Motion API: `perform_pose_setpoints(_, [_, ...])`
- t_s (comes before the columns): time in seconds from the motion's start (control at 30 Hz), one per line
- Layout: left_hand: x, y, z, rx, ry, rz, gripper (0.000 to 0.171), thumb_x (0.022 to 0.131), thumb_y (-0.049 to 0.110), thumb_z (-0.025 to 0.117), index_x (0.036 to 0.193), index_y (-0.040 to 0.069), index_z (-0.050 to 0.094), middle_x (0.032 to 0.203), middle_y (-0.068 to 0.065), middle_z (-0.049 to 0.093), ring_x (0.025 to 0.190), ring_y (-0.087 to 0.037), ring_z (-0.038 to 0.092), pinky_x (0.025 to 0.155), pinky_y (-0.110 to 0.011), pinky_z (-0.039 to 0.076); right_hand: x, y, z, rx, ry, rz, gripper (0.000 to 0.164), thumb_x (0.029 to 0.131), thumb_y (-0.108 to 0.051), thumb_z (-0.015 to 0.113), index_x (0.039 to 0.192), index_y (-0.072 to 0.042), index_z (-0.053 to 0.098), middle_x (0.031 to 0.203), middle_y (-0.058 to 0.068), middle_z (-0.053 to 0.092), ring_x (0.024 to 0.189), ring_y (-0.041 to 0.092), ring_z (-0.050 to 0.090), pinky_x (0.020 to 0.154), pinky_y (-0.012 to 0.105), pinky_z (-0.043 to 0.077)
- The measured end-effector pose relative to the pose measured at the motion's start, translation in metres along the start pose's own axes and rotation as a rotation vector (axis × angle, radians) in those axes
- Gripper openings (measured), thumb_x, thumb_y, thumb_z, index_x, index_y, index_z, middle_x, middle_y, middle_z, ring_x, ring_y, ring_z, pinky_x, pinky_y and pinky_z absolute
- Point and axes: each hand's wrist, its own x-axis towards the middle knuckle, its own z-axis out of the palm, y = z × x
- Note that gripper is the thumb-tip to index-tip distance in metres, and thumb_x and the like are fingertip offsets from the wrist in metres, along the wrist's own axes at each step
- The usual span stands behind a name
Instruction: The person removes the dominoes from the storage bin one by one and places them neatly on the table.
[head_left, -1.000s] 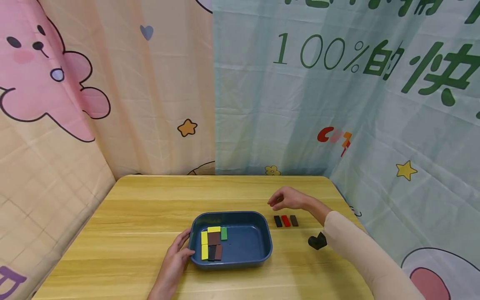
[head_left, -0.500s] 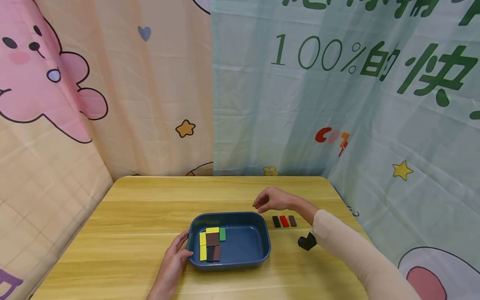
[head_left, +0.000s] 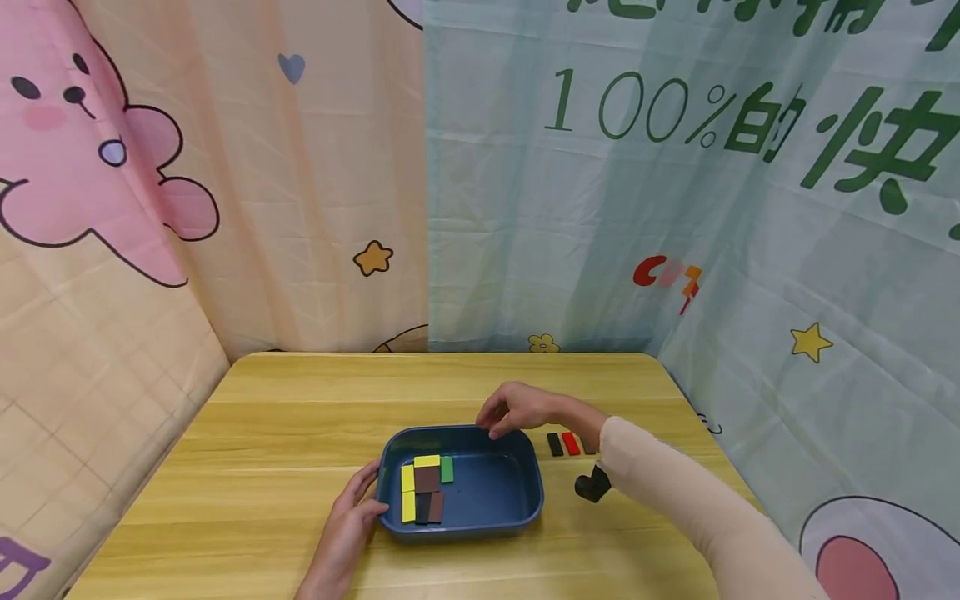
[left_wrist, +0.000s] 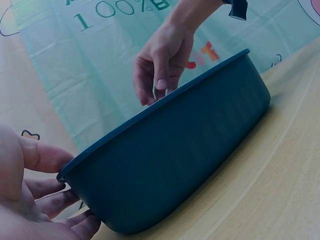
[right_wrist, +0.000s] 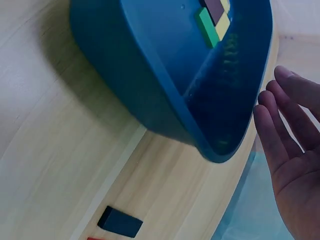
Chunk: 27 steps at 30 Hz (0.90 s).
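Note:
A dark blue rectangular basin sits on the wooden table. My left hand holds its left end, thumb at the rim and fingers along the outer wall, as the left wrist view also shows of the hand. Inside, on the left, lie several small flat blocks: yellow blocks, brown blocks, a black block and a green block. My right hand hovers at the basin's far rim. In the right wrist view its fingers are loosely extended, with nothing seen between them and the thumb.
Right of the basin a black block, a red block and a partly hidden brown block lie in a row. A black strap-like piece hangs below the right sleeve. Printed curtains stand behind the table.
My right hand has moved left, from above the row of loose blocks to the basin's far rim. The left hand, the basin and the blocks stay as they were.

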Motion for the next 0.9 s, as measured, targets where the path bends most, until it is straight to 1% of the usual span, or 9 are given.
perform_pose_setpoints(0.1, [0.001, -0.001, -0.001, -0.001, -0.004, 0.006, 0.066, 0.096, -0.007, 0.042, 0.16, -0.001, 0.026, 0.164, -0.028, 0.02, 0.149, -0.047, 0.026, 0.116, -0.051, 0.028, 0.008, -0.003, 0.004, -0.014, -0.029, -0.022, 0.028, 0.091, 0.001, 0.076, 0.119, 0.003, 0.074, 0.111, 0.008, 0.074, 0.099, 0.014, 0.07, 0.086, 0.029, 0.056])
perform_pose_setpoints(0.3, [0.0, -0.002, -0.001, 0.002, 0.001, 0.006, 0.065, 0.096, -0.006, 0.044, 0.16, 0.0, 0.028, 0.164, -0.027, 0.021, 0.148, -0.046, 0.028, 0.111, -0.042, 0.036, 0.025, -0.01, 0.016, -0.074, -0.098, -0.055, 0.03, 0.091, 0.0, 0.075, 0.121, 0.002, 0.074, 0.115, 0.007, 0.074, 0.1, 0.008, 0.069, 0.087, 0.024, 0.054])
perform_pose_setpoints(0.47, [0.0, -0.002, -0.001, 0.009, 0.01, 0.007, 0.065, 0.097, -0.005, 0.044, 0.159, 0.001, 0.029, 0.164, -0.027, 0.022, 0.147, -0.046, 0.03, 0.111, -0.041, 0.036, 0.038, -0.015, 0.028, -0.116, -0.149, -0.059, 0.031, 0.092, 0.0, 0.075, 0.122, -0.002, 0.074, 0.116, 0.006, 0.074, 0.102, 0.008, 0.069, 0.087, 0.021, 0.053])
perform_pose_setpoints(0.57, [0.0, -0.002, -0.001, 0.008, 0.0, 0.013, 0.065, 0.097, -0.005, 0.044, 0.16, 0.0, 0.028, 0.164, -0.028, 0.021, 0.147, -0.047, 0.03, 0.108, -0.034, 0.04, 0.044, -0.018, 0.035, -0.156, -0.176, -0.079, 0.03, 0.092, 0.0, 0.074, 0.122, -0.003, 0.075, 0.115, 0.007, 0.074, 0.101, 0.006, 0.068, 0.086, 0.02, 0.052])
perform_pose_setpoints(0.67, [0.0, -0.001, -0.001, 0.009, 0.006, 0.006, 0.065, 0.097, -0.005, 0.043, 0.16, 0.0, 0.028, 0.164, -0.027, 0.022, 0.147, -0.045, 0.031, 0.101, -0.027, 0.043, 0.049, -0.018, 0.044, -0.235, -0.203, -0.126, 0.029, 0.092, -0.001, 0.075, 0.121, -0.004, 0.075, 0.114, 0.005, 0.074, 0.101, 0.004, 0.067, 0.087, 0.018, 0.051])
perform_pose_setpoints(0.7, [-0.001, 0.0, -0.001, 0.009, 0.01, 0.002, 0.065, 0.097, -0.005, 0.043, 0.159, 0.001, 0.029, 0.164, -0.026, 0.023, 0.147, -0.045, 0.031, 0.103, -0.028, 0.043, 0.05, -0.018, 0.047, -0.265, -0.212, -0.138, 0.029, 0.092, -0.001, 0.075, 0.121, -0.005, 0.076, 0.114, 0.004, 0.074, 0.101, 0.004, 0.067, 0.087, 0.017, 0.05])
perform_pose_setpoints(0.77, [-0.001, 0.001, -0.001, 0.009, 0.014, -0.007, 0.065, 0.097, -0.005, 0.043, 0.159, 0.001, 0.029, 0.164, -0.026, 0.022, 0.147, -0.045, 0.03, 0.11, -0.036, 0.039, 0.052, -0.018, 0.052, -0.329, -0.224, -0.154, 0.029, 0.092, -0.002, 0.076, 0.12, -0.007, 0.076, 0.115, 0.001, 0.074, 0.103, 0.005, 0.067, 0.087, 0.016, 0.05])
perform_pose_setpoints(0.83, [0.0, 0.001, 0.0, 0.01, 0.011, -0.011, 0.064, 0.097, -0.005, 0.042, 0.16, 0.001, 0.029, 0.165, -0.026, 0.021, 0.148, -0.045, 0.028, 0.115, -0.045, 0.032, 0.054, -0.017, 0.055, -0.387, -0.228, -0.158, 0.029, 0.092, -0.003, 0.077, 0.12, -0.009, 0.077, 0.115, -0.001, 0.073, 0.104, 0.004, 0.066, 0.088, 0.016, 0.049])
perform_pose_setpoints(0.9, [0.0, 0.002, 0.0, 0.009, 0.004, -0.011, 0.064, 0.097, -0.005, 0.041, 0.16, 0.001, 0.028, 0.165, -0.026, 0.021, 0.149, -0.045, 0.027, 0.117, -0.051, 0.027, 0.055, -0.015, 0.059, -0.446, -0.236, -0.169, 0.03, 0.092, -0.005, 0.077, 0.121, -0.011, 0.077, 0.117, -0.004, 0.072, 0.105, 0.003, 0.064, 0.089, 0.015, 0.047])
